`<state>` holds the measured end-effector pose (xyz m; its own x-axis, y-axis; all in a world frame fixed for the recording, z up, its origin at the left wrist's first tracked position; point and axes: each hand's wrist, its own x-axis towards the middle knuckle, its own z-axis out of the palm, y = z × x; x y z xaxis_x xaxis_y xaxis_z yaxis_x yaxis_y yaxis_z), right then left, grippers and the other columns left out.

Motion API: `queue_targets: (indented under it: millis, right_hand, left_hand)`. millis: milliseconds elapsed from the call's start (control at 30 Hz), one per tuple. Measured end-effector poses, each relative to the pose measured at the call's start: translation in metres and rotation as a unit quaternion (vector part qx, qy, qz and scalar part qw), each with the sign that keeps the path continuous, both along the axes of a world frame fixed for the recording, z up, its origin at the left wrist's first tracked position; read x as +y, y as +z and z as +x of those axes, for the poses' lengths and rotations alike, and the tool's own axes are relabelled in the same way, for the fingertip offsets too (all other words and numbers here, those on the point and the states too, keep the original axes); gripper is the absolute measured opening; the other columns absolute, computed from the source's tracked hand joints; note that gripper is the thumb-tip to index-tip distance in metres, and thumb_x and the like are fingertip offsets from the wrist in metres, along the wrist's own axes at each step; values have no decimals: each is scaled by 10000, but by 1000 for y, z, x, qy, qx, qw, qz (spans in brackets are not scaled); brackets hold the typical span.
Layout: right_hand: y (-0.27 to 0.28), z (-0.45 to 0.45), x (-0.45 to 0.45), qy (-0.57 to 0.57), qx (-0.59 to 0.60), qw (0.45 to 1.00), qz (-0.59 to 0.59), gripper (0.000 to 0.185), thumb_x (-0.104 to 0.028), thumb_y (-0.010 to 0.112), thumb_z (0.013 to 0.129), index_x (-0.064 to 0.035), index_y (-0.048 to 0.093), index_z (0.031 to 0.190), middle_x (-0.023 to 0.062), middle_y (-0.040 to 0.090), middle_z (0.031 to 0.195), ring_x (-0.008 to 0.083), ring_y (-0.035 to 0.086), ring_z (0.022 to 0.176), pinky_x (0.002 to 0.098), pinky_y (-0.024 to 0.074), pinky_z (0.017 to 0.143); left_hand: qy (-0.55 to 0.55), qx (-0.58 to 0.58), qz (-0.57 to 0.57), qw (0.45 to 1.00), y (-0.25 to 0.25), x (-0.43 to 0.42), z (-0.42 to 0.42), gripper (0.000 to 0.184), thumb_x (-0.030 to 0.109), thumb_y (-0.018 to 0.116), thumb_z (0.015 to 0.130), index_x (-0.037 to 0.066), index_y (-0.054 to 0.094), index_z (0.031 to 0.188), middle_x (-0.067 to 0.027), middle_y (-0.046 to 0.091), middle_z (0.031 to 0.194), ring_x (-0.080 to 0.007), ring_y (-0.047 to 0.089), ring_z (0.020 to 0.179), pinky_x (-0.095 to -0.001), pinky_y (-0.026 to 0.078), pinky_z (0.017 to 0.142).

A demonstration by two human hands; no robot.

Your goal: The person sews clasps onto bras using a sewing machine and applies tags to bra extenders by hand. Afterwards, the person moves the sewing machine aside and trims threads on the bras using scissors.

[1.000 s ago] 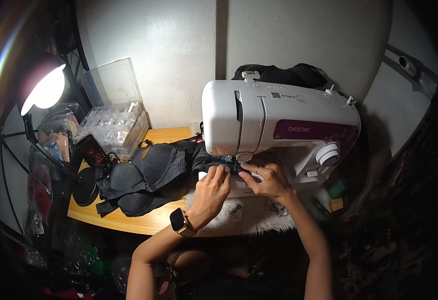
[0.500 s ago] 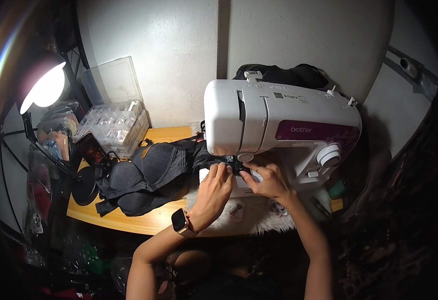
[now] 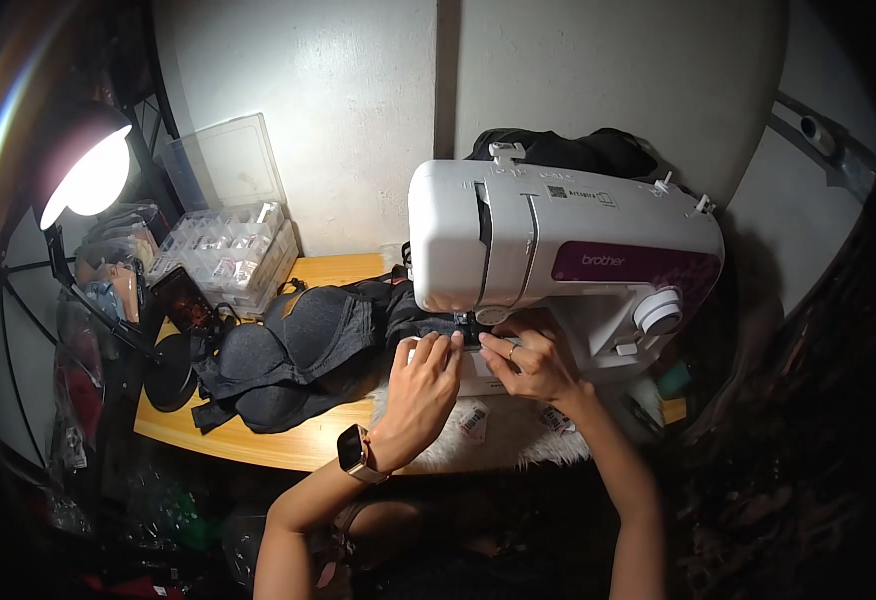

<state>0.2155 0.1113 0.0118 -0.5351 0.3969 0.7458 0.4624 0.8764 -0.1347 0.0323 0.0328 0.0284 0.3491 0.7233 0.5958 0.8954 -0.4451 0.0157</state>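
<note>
A white sewing machine (image 3: 458,230) stands on the right part of the table. Dark padded garments (image 3: 328,325) lie to its left, and their dark fabric runs under the needle area. My left hand (image 3: 426,385), with a watch on the wrist, rests at the front left of the needle area, its fingertips pressed on the dark fabric. Just right of it, my right hand (image 3: 533,362), with a ring, pinches the fabric's edge between thumb and fingers. The fingertips of both hands are close together, and the needle is too small to make out.
At the left a lit lamp (image 3: 93,180) shines over a phone (image 3: 183,298) and a clear compartment box (image 3: 223,250) with its lid raised. White fur (image 3: 518,440) with paper tags lies before the machine on the wooden table (image 3: 258,445). Black garments (image 3: 598,150) are behind the machine.
My right hand's fingers have curled in more, and its thumb and fingertips have shifted on the fabric. My left hand has moved slightly, with its wrist turned a little. The garments at the left look unmoved.
</note>
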Motion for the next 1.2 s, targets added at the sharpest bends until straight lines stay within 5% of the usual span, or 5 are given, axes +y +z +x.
queue_targets:
  millis: [200, 433, 633, 900, 1200]
  right_hand:
    - [-4, -1, 3, 20, 35, 998, -40, 190, -197, 697, 759, -68, 705, 898, 99, 650, 822, 254, 633, 711, 341, 497, 697]
    - [7, -1, -2, 40, 16, 992, -122, 247, -103, 687, 751, -19, 681, 984, 234, 639, 973, 303, 656, 763, 327, 528, 674]
    - [6, -2, -2, 47, 32, 992, -113, 248, -88, 677, 756, -2, 680, 989, 245, 632, 991, 308, 655, 828, 322, 523, 739]
    - [6, -2, -1, 47, 16, 992, -115, 261, -84, 671, 761, 24, 672, 998, 266, 620, 1023, 330, 651, 869, 335, 512, 792]
    - [12, -5, -4, 47, 32, 992, -112, 268, -101, 665, 772, 40, 665, 1000, 258, 641, 961, 336, 644, 912, 331, 502, 813]
  left_hand:
    - [34, -65, -27, 997, 14, -39, -30, 436, -42, 541, 718, 14, 562, 1149, -126, 580, 1121, -288, 508, 1118, -397, 377, 926]
    - [303, 79, -193, 930, 15, -48, -150, 901, 323, 820, 579, -77, 401, 1269, -229, 406, 1303, -386, 307, 1297, -533, 214, 1069]
    - [160, 197, -309, 917, -7, -20, -197, 1090, 587, 790, 446, -108, 448, 1212, -272, 350, 1339, -414, 185, 1355, -610, 129, 1069]
    - [163, 381, -337, 846, -6, -11, -171, 764, 574, 807, 404, 47, 686, 944, -91, 553, 1080, -266, 419, 1136, -602, 173, 1055]
    - [175, 81, -137, 972, 29, 13, -165, 350, 227, 712, 608, 37, 568, 864, -156, 629, 800, -298, 611, 822, -407, 461, 706]
